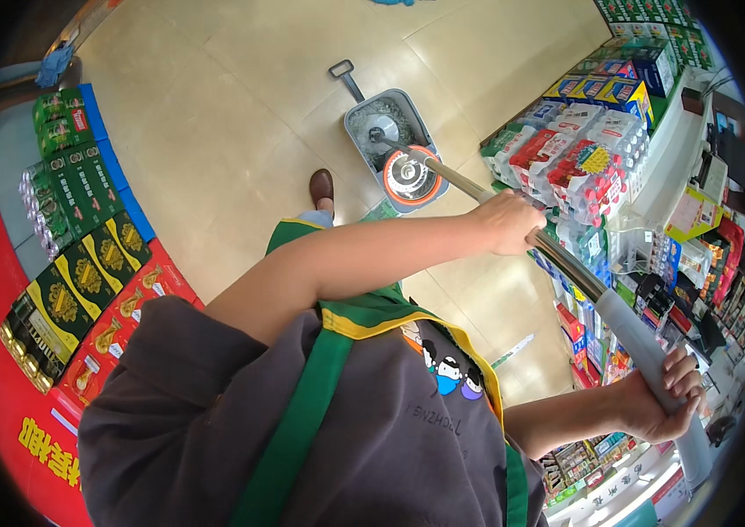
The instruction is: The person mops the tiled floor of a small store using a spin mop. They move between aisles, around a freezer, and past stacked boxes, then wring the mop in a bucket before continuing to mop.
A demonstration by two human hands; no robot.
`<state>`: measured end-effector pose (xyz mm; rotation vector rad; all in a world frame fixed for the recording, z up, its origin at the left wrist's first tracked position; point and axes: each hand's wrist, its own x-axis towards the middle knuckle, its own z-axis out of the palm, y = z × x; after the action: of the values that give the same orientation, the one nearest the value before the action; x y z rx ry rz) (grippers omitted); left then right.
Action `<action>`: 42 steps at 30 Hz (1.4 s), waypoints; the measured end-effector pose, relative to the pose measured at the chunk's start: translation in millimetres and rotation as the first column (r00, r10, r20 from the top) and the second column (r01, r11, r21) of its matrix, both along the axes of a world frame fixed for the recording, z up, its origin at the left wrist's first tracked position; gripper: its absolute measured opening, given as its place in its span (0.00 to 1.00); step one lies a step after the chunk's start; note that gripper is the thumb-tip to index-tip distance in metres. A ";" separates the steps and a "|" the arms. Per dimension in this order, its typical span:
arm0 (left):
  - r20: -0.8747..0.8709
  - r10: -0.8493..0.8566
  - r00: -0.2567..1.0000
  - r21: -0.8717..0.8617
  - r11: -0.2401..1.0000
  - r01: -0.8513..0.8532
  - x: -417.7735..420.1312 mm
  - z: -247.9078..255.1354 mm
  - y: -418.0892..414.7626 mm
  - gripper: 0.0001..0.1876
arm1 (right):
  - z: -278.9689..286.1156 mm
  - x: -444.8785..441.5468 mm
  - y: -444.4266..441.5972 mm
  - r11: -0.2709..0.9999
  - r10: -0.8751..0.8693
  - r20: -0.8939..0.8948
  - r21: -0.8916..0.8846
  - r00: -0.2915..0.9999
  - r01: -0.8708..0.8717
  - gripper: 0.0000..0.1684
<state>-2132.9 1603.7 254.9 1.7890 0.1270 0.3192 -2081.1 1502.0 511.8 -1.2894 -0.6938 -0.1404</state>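
My left hand [508,222] reaches across my front and is wrapped around the metal pole of a mop [570,265]. My right hand [665,398] grips the grey plastic sleeve [632,336] at the pole's upper end. The pole slants down and away to a grey mop bucket [435,122] on the floor. Its lower end, with a dark joint [377,134], is inside the water-filled section. A round spin basket [410,172] with an orange rim takes up the bucket's near end, and the pole passes above it. The bucket's pull handle [344,71] sticks out at the far side.
Shrink-wrapped bottle packs [570,155] and boxed goods [616,95] are stacked to the right, by crowded shelves. Drink cartons [86,188] and red gift boxes [119,323] stand on a red display at the left. My shoe [321,186] is on the tiled floor [247,125] near the bucket.
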 end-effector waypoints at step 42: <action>0.097 0.128 0.987 0.075 0.988 -0.135 57.7 -69.4 -21.6 0.15 | -38.7 59.5 -20.4 1.000 0.000 -0.216 -0.022 0.976 -0.005 0.19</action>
<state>-2075.2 1582.2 185.5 1.8472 0.1689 0.5075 -2021.6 1481.6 473.1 -1.3029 -0.5120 0.0101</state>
